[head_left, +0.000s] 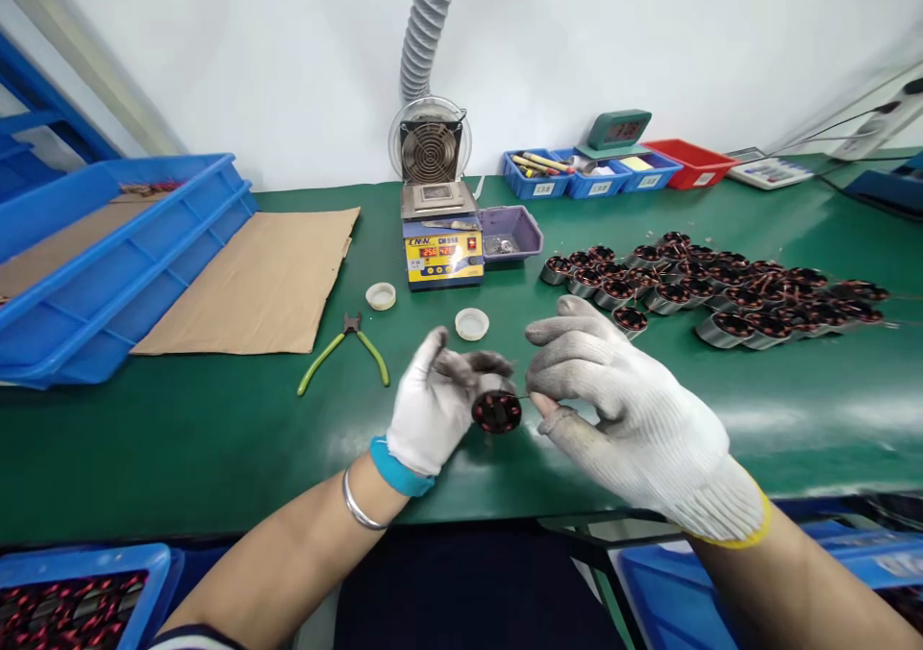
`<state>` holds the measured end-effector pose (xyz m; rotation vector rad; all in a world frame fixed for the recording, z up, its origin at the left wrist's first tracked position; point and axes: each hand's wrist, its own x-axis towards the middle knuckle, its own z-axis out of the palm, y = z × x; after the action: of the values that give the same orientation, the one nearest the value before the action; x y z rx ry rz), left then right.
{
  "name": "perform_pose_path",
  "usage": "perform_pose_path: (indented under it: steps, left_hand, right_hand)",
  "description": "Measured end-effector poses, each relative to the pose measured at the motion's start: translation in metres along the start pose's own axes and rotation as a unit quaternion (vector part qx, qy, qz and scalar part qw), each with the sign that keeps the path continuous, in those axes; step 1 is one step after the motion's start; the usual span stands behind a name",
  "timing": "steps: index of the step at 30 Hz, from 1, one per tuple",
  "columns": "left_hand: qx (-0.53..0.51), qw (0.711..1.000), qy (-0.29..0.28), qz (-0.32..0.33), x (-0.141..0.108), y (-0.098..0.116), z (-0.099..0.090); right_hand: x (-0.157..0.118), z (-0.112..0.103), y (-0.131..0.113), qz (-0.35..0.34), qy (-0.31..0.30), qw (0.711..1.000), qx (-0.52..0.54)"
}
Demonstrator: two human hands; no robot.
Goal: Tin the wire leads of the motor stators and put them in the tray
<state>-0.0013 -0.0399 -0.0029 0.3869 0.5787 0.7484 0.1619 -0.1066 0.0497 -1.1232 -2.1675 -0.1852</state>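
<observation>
In the middle of the view, my gloved left hand (pixel 439 400) is closed around a motor stator (pixel 497 412), its dark face with copper windings turned toward me. From the stator's right side a thin wire lead (pixel 525 397) sticks out. My right hand (pixel 612 400), also gloved, pinches the end of this lead between thumb and fingers; the bare thumb tip shows. Beyond the hands stand a small white dish (pixel 471 324) and another round dish (pixel 382 295). Green-handled cutting pliers (pixel 344 350) lie with handles spread, left of my left hand.
A solder pot (pixel 445 246) with a fan and duct stands at the back, beside a purple tray (pixel 511 232). Several stators (pixel 728 285) cover the right side. Cardboard (pixel 252 280) and a blue crate (pixel 122 275) occupy the left. Blue bins (pixel 537 181) and a red bin (pixel 692 162) line the wall.
</observation>
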Motion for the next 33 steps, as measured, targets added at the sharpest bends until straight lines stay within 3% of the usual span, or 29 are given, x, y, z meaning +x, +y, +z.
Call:
perform_pose_path:
  steps: [2,4,6,7,9,11,13,14,15,17,19,22,27,33]
  left_hand:
    - [0.006,1.000,-0.004,-0.020,0.003,-0.001,-0.003]
    - [0.065,0.986,-0.083,-0.132,0.005,-0.006,-0.006]
    - [0.131,0.951,-0.176,-0.218,0.004,-0.012,-0.007]
    - [0.149,0.946,-0.192,-0.213,0.003,-0.015,-0.007]
    - [0.163,0.964,-0.155,-0.142,0.000,-0.018,-0.005]
    - [0.169,0.979,-0.084,-0.071,-0.002,-0.018,-0.003]
    - [0.184,0.981,-0.045,-0.032,-0.004,-0.016,-0.001]
    - [0.195,0.980,-0.042,-0.020,-0.004,-0.014,-0.001]
    - [0.208,0.977,-0.047,-0.011,-0.004,-0.012,-0.001]
    - [0.235,0.969,-0.072,-0.011,-0.004,-0.008,-0.001]
    - [0.251,0.962,-0.097,-0.045,-0.003,-0.006,-0.002]
    - [0.256,0.949,-0.131,-0.131,-0.003,-0.005,-0.001]
    - [0.237,0.940,-0.157,-0.187,-0.005,-0.008,-0.005]
    - [0.228,0.941,-0.170,-0.183,-0.007,-0.014,-0.014]
  right_hand:
    - [0.001,0.002,-0.002,-0.006,0.004,1.000,0.006]
    - [0.002,0.004,-0.003,-0.013,0.003,1.000,0.013]
    - [0.002,0.007,-0.003,-0.003,0.005,1.000,0.030]
    - [0.002,0.008,-0.002,0.012,0.011,0.999,0.050]
    - [0.000,0.009,0.002,0.075,0.058,0.989,0.116]
    - [-0.004,0.009,0.009,0.187,0.145,0.952,0.196]
    - [-0.008,0.010,0.020,0.332,0.225,0.881,0.250]
    - [-0.009,0.011,0.025,0.407,0.230,0.844,0.263]
    - [-0.011,0.012,0.031,0.472,0.203,0.814,0.273]
    - [-0.013,0.017,0.039,0.545,0.073,0.781,0.296]
    - [-0.014,0.024,0.040,0.525,-0.071,0.779,0.337]
    - [-0.014,0.033,0.032,0.435,-0.162,0.788,0.405]
    - [-0.018,0.040,0.025,0.382,-0.216,0.759,0.480]
    - [-0.015,0.038,0.024,0.332,-0.160,0.804,0.467]
